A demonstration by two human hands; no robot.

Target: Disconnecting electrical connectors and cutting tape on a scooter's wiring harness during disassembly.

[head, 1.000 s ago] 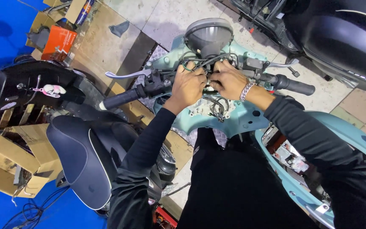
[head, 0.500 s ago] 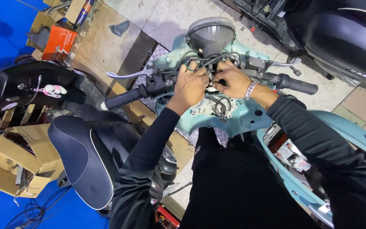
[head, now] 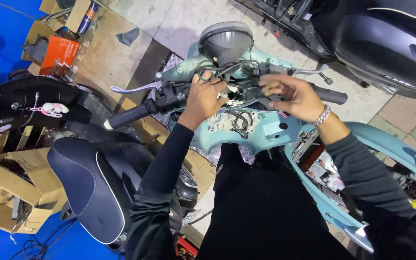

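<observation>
Hands (head: 208, 96) above teal scooter (head: 266, 130), tiled floor (head: 179, 24), cardboard (head: 116, 53)

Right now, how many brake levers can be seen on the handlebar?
2: left brake lever beside the left hand; right brake lever behind the right hand.

Both arms are reaching up the frame from the lower edge in dark long sleeves. The left hand (head: 207, 96) is sitting just left of centre, knuckles toward the camera, fingers curled in. The right hand (head: 292, 96) is hovering right of centre, fingers spread and loosely open, a bracelet circling its wrist.
</observation>
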